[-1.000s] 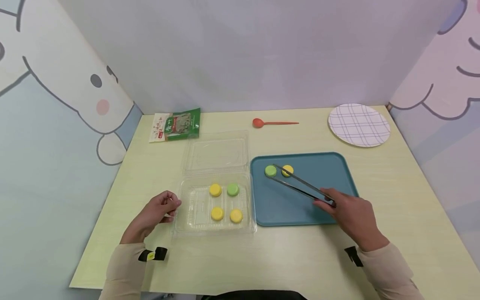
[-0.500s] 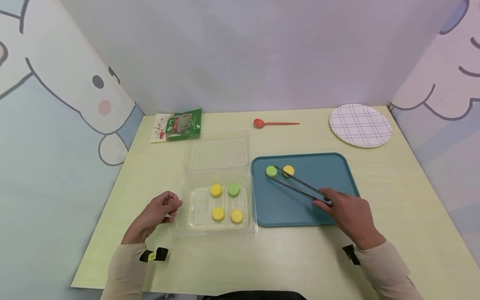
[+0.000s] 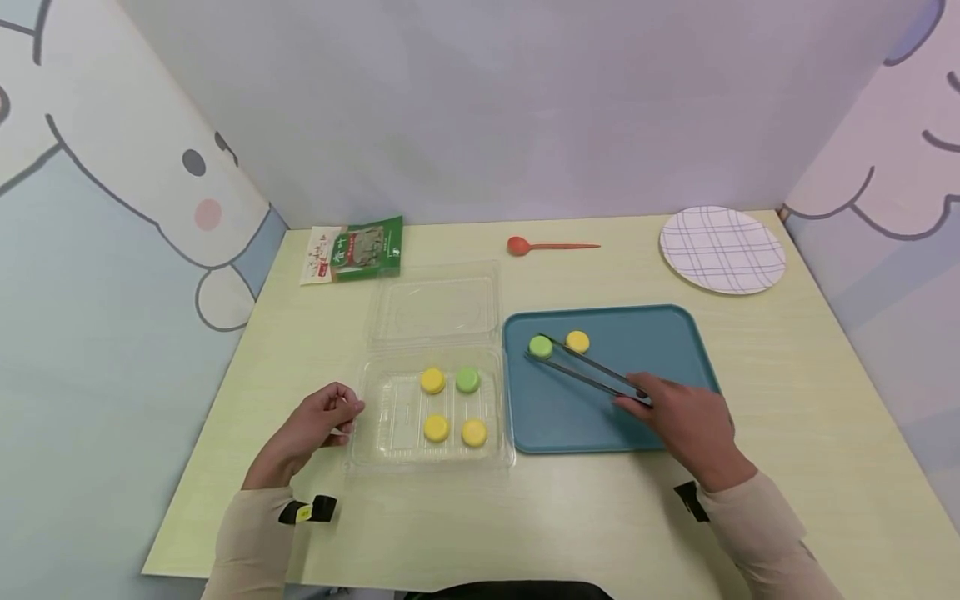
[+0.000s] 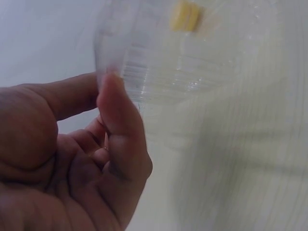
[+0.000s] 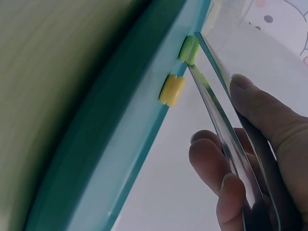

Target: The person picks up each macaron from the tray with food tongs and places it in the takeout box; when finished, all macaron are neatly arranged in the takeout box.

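My right hand [image 3: 692,427] grips metal tongs [image 3: 590,379] over the blue tray [image 3: 615,429]. The tips of the tongs stand either side of a green macaron [image 3: 540,347]; contact is hard to make out. Beside it on the tray lies a yellow macaron [image 3: 577,341]. With thumb and finger, my left hand [image 3: 311,425] pinches the left rim of an open clear plastic box [image 3: 390,454], as the left wrist view [image 4: 115,91] confirms. Inside the box sit three yellow macarons [image 3: 437,428] and one green macaron [image 3: 467,380].
The box's clear lid [image 3: 435,304] lies folded back behind it. Along the table's far side are a green-and-white food packet [image 3: 356,250], a red spoon [image 3: 517,245] and a checked plate [image 3: 722,250]. Walls stand at the back and both sides.
The right hand has shifted slightly left with the tongs, whose tips have moved left about the green macaron. My left hand stays at the box's rim.
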A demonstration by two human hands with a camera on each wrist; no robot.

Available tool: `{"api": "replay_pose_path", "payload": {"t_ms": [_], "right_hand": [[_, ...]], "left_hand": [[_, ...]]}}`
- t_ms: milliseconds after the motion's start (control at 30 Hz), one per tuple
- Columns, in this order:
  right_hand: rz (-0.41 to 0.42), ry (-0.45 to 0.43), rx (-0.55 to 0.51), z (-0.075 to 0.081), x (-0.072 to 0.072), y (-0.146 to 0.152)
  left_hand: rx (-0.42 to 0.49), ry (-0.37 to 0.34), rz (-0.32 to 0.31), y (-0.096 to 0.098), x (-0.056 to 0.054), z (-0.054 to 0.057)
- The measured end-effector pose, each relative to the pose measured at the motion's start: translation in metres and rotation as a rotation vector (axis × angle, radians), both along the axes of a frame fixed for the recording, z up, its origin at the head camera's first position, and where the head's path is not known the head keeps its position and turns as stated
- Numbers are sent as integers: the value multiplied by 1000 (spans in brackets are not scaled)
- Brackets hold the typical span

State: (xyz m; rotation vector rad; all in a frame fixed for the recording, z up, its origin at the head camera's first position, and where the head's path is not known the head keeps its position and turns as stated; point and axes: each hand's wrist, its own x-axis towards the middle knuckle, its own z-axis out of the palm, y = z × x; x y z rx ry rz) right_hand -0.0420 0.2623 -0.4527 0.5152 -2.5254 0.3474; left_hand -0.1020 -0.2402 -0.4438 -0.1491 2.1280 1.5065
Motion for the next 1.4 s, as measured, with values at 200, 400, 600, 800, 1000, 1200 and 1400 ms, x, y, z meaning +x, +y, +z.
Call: {"api": "replay_pose_path", "payload": {"t_ms": [200,400,600,800,1000,1200,1400], "right_hand": [[22,-9,8,-2,-5,-3],[23,-33,-7,-4,-6,-3],[10,-24,-2,-2,-5,-2],[-18,-8,-1,3,-4,0],[-9,14,-5,9,-3,-1],[-7,41,-13,16,-2,-3],[6,75,-34,22,-1,-9]], "left_hand": [[1,-4,4,1,0,0],[-5,-5,11,1,0,0],[-14,-2,11,1,0,-1],[-17,-5,13,1,0,-1],[-26,-6,15,2,0,0],[-34,-11,19,2,-1,0],[-34,0,6,1,-1,-1]]}}
